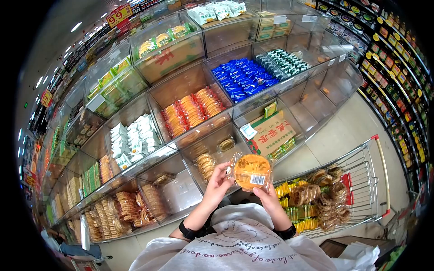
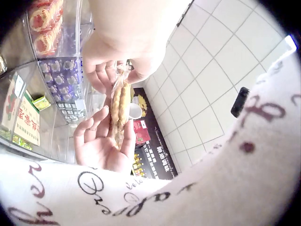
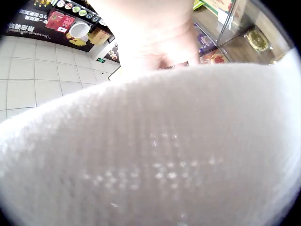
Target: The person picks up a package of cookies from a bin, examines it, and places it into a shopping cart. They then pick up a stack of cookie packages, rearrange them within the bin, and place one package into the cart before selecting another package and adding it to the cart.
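A clear-wrapped packet of round, flat golden biscuits (image 1: pixel 246 168), with a white barcode label facing up, is held in front of the chest in the head view. My left hand (image 1: pixel 220 180) pinches the crinkled end of its wrapper. My right hand (image 1: pixel 268 198) grips the packet's lower right edge, thumb against the front. Seen edge-on in the left wrist view, the packet (image 2: pixel 121 106) lies between the left hand (image 2: pixel 127 56) above and the right hand (image 2: pixel 101 143) below. White shirt cloth hides most of the right wrist view, leaving part of the right hand (image 3: pixel 157 49) showing.
Tiered clear bins of packaged snacks spread ahead and left, including blue packets (image 1: pixel 244 79) and orange biscuits (image 1: pixel 192 110). A wire shopping cart (image 1: pixel 368 180) with several bagged biscuits stands close on the right. Tall stocked shelves (image 1: pixel 398 67) line the far right.
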The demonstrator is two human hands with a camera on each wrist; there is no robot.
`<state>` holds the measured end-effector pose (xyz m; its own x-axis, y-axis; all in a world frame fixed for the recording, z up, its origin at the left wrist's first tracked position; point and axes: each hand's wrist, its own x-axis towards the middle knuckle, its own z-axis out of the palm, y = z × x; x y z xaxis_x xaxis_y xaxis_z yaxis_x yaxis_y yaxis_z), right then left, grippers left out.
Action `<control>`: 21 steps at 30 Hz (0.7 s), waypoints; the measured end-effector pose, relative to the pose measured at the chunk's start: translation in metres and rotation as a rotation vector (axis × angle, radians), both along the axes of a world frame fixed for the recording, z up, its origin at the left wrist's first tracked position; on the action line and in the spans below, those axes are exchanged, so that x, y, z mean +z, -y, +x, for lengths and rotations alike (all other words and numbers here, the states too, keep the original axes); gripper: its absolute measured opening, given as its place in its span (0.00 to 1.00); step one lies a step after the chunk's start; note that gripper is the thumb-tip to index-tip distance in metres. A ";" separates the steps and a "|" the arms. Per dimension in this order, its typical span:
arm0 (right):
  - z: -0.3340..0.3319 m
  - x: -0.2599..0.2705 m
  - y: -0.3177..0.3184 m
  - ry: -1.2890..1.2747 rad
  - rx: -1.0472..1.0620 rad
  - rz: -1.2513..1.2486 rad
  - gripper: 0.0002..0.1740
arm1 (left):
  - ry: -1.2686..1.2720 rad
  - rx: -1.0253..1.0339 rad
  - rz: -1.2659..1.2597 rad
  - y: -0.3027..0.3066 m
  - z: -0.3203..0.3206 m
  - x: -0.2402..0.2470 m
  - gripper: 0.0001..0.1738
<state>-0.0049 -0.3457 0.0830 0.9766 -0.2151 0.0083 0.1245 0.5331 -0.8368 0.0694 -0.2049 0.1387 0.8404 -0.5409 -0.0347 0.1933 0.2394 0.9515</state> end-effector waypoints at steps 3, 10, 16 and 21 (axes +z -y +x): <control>-0.001 0.000 0.007 -0.007 0.089 0.044 0.29 | 0.011 0.023 0.041 0.006 -0.001 0.003 0.20; 0.002 0.006 0.004 0.041 0.085 -0.011 0.23 | 0.008 0.048 0.022 0.005 0.001 -0.005 0.18; 0.002 0.005 0.000 0.063 0.089 0.012 0.23 | 0.062 0.036 0.041 0.004 0.005 -0.009 0.20; 0.005 0.015 -0.003 -0.001 -0.110 -0.043 0.28 | 0.158 0.051 0.183 0.005 0.005 -0.005 0.30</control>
